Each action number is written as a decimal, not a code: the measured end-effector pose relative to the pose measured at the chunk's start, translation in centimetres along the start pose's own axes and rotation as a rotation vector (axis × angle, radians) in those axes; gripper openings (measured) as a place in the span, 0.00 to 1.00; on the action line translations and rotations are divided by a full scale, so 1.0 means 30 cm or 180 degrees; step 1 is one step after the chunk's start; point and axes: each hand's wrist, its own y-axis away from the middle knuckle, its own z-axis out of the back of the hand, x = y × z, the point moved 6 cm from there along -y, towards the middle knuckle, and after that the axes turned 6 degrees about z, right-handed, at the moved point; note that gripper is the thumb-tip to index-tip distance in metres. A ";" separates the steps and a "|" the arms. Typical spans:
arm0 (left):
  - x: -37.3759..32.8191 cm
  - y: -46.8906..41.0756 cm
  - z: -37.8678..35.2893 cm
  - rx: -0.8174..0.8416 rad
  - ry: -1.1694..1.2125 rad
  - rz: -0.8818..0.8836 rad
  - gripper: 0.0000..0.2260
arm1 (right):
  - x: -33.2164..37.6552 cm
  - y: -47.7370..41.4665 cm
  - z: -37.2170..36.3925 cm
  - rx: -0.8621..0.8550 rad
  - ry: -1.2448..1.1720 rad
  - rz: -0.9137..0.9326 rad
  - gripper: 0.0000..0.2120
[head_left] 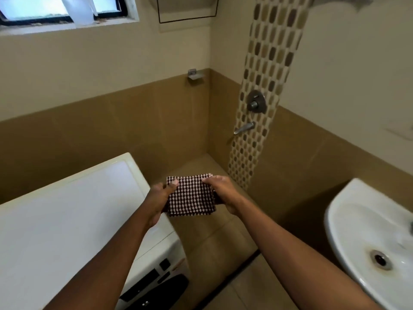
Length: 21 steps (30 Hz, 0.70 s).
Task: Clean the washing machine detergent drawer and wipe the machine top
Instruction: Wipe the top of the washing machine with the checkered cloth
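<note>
A folded cloth (191, 196) with a dark brown and white check pattern hangs in the air between my hands, to the right of the washing machine. My left hand (159, 199) pinches its left edge, thumb on top. My right hand (223, 193) grips its right edge. The white washing machine top (67, 215) lies at the lower left. Its front control panel (156, 276) with dark buttons shows below my left forearm. The detergent drawer cannot be made out.
A white wash basin (366, 242) with a metal drain stands at the right. A tap and mixer (252, 115) are mounted on the tiled wall ahead. Brown tiled floor (212, 242) lies between machine and basin. A window (55, 10) is at the upper left.
</note>
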 end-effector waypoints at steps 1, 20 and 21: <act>-0.011 -0.015 -0.037 0.0019 0.0023 0.0058 0.17 | 0.003 -0.017 0.040 -0.0009 0.0015 -0.0064 0.14; -0.698 -0.464 -0.187 0.0339 0.0805 -0.0367 0.23 | 0.705 -0.587 0.279 -0.0140 0.0268 0.0690 0.16; -0.746 -0.491 -0.198 0.0295 0.0808 -0.0400 0.21 | 0.745 -0.634 0.286 -0.0195 0.0248 0.0706 0.15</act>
